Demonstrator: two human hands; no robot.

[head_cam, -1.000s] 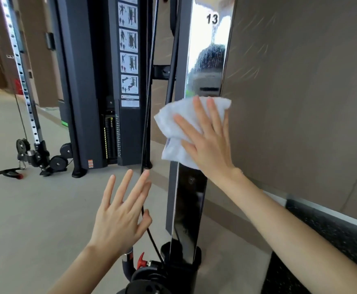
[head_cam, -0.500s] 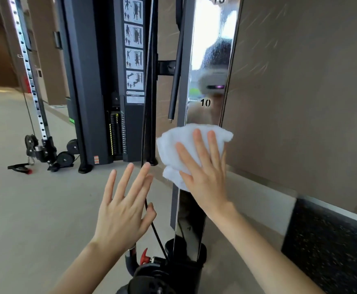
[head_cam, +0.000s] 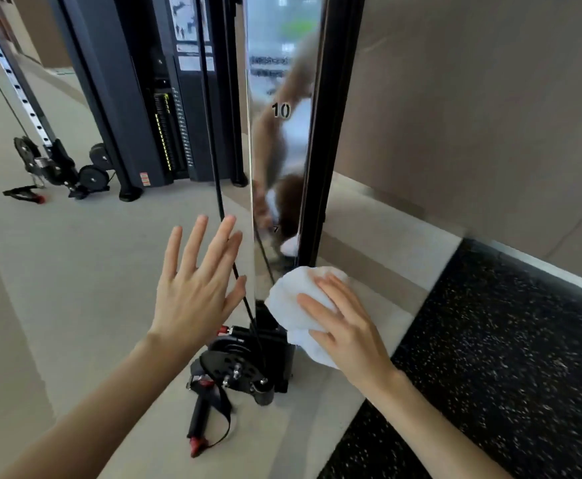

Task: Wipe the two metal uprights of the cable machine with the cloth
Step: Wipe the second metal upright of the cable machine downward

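A shiny metal upright marked "10" rises in the middle of the view, mirroring my arm. My right hand presses a white cloth flat against the upright's lowest part, fingers straight on top of the cloth. To the left of the upright, my left hand hovers with fingers spread, holding nothing, just in front of the black cable. The second upright, pale with a row of holes, stands far left.
A black pulley carriage with a strap handle sits at the near upright's foot. The dark weight stack tower stands behind. A beige wall and black speckled floor mat lie to the right; tan floor spreads left.
My right hand has slid the cloth down the upright from about the "10" mark to near its base. The view has tilted down with it. My left hand stays open beside the cable.
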